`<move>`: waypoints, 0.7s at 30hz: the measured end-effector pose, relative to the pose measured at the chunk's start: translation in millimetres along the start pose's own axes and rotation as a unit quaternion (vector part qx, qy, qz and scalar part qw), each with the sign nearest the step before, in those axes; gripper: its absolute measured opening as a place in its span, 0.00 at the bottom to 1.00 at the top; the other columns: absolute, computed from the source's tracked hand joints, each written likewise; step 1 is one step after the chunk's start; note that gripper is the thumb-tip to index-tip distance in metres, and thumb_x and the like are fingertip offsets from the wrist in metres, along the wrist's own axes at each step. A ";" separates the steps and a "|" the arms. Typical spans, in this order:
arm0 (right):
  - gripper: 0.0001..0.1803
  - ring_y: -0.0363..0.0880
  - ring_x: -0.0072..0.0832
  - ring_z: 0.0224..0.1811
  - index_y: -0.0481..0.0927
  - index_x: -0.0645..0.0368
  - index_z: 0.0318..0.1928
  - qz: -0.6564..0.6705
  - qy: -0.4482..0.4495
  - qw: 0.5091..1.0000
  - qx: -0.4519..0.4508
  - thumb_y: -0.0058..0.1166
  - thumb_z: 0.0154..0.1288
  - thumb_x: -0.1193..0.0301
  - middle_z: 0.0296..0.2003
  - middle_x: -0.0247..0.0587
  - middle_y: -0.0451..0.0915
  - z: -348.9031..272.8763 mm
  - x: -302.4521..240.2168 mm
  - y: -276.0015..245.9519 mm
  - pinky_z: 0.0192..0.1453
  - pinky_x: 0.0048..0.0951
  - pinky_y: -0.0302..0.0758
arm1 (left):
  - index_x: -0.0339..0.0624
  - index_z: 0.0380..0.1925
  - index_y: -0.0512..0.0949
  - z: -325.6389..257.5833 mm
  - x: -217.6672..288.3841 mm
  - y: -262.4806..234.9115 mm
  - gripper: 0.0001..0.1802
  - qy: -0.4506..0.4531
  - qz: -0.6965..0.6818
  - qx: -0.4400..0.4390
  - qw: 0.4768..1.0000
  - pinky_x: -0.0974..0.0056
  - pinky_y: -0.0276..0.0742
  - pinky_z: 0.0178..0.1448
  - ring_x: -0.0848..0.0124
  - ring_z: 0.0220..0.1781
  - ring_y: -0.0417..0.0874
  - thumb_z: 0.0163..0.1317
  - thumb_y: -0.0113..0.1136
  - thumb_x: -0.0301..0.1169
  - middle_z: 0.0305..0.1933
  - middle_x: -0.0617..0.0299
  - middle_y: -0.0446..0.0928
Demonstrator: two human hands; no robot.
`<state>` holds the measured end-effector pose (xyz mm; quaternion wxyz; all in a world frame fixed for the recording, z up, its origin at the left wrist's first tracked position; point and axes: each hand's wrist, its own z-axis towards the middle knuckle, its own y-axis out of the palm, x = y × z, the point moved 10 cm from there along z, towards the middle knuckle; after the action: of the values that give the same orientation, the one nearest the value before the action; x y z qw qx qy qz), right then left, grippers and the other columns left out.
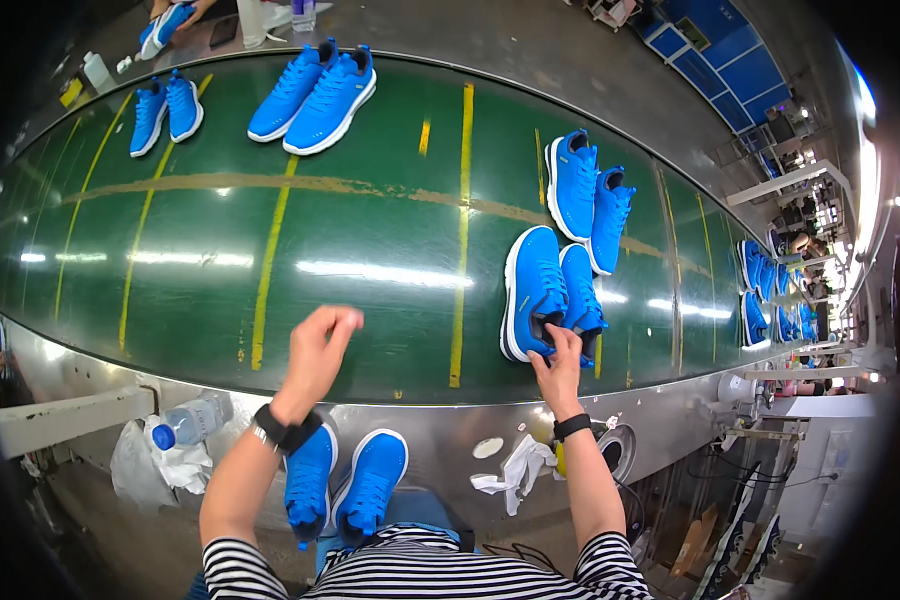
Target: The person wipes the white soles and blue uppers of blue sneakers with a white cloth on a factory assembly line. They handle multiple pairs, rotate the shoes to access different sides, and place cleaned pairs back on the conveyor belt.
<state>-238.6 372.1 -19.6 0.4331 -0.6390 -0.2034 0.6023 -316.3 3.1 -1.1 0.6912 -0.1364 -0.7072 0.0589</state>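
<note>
My right hand [558,368] pinches the heel collar of a blue sneaker [535,275] with a white sole, which lies on the green conveyor belt [380,235]. Its matching sneaker [580,290] is right beside it, heel partly behind my fingers. Just beyond sits a second pair: one shoe [572,185] and its mate [610,220]. Over the belt's near edge, my left hand [315,355] has its fingers curled together, with nothing visible in them. Below that hand, close to my body, another blue pair stands: a left one [310,475] and a right one [375,475].
Farther left are a larger-looking pair [315,100] and a smaller-looking pair [167,112]. Along the metal ledge [450,440] lie a plastic bottle [190,420], crumpled white paper [518,470] and a round fixture [618,450]. A person's hands [195,10] hold a shoe across the belt.
</note>
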 end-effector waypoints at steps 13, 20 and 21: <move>0.16 0.75 0.27 0.37 0.76 0.61 0.45 0.157 0.102 0.966 -0.181 0.60 0.56 0.72 0.36 0.41 0.75 -183.3 -68.4 63.9 0.41 0.25 0.73 | 0.35 0.33 0.77 -337.5 -72.2 -175.3 0.08 -0.233 0.348 -0.099 0.903 0.58 0.74 0.41 0.51 0.36 0.78 0.53 0.60 0.27 0.36 0.49 0.77; 0.44 0.70 0.35 0.54 0.58 0.63 0.62 0.289 0.197 0.843 -0.408 0.67 0.49 0.59 0.52 0.49 0.71 -299.0 -101.6 128.6 0.57 0.36 0.68 | 0.41 0.50 0.73 -359.9 -123.7 -185.1 0.27 -0.349 0.430 -0.275 0.786 0.53 0.70 0.53 0.53 0.54 0.72 0.46 0.66 0.27 0.55 0.44 0.66; 0.50 0.69 0.39 0.57 0.52 0.62 0.65 0.281 0.209 0.847 -0.401 0.67 0.48 0.59 0.55 0.52 0.68 -307.0 -105.3 133.4 0.57 0.37 0.68 | 0.42 0.53 0.70 -348.3 -105.3 -171.9 0.31 -0.227 0.462 -0.279 0.811 0.53 0.68 0.55 0.52 0.57 0.68 0.46 0.66 0.28 0.58 0.44 0.63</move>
<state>-3.4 122.7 -94.6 -0.0162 -0.8976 -0.1431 0.4167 11.4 -226.8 -42.6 0.3346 -0.6170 -0.6833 0.2010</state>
